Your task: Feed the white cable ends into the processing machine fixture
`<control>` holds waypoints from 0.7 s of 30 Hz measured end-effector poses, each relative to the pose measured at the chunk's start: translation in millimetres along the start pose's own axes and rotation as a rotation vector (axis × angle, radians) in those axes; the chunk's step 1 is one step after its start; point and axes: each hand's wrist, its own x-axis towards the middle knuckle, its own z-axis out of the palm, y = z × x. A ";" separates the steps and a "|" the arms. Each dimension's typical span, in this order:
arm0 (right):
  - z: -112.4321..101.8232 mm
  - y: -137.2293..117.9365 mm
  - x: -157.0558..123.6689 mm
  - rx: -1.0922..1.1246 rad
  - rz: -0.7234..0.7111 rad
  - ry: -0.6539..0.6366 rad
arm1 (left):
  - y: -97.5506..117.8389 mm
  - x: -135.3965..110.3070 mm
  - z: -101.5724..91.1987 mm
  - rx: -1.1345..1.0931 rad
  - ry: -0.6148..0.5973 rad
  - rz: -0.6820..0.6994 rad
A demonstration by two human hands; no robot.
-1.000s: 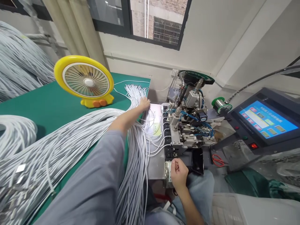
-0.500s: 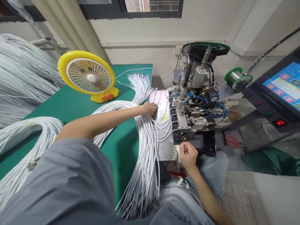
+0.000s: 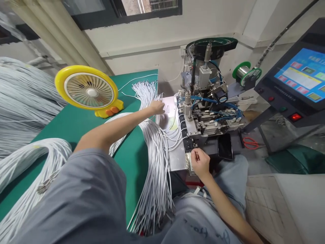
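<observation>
My left hand reaches across the bundle of white cables, its fingers closed at the cables' upper ends. Thin white cable ends stick up just past these fingers; the grip itself is partly hidden. Beside the front corner of the machine, my right hand is closed in a loose fist with thumb against fingers. What lies inside it, if anything, is hidden. Several white cables run from the bundle into the black row of holders on the machine's left side.
A yellow duck-shaped fan stands on the green table. More cable coils lie at left. A phone and red-handled scissors lie right of my right hand. The touchscreen and wire spool are farther right.
My left hand has drawn back from over the pale plate toward the upper cable ends. My right hand stays closed by the machine's front corner. The view has shifted and tilted slightly.
</observation>
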 end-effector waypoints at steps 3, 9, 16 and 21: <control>-0.8 -0.5 1.1 0.008 0.008 0.007 | -0.5 -4.5 -5.0 -0.061 -0.205 -0.006; -1.8 -2.0 2.4 0.032 0.022 0.004 | -3.0 -17.9 1.8 -0.265 -0.350 0.031; -2.2 -2.0 2.3 0.040 0.012 0.009 | -13.3 -7.4 16.4 -0.444 -0.179 -0.087; -1.2 -1.6 1.5 0.029 0.010 0.006 | -32.9 11.1 15.1 -0.443 -0.005 -0.192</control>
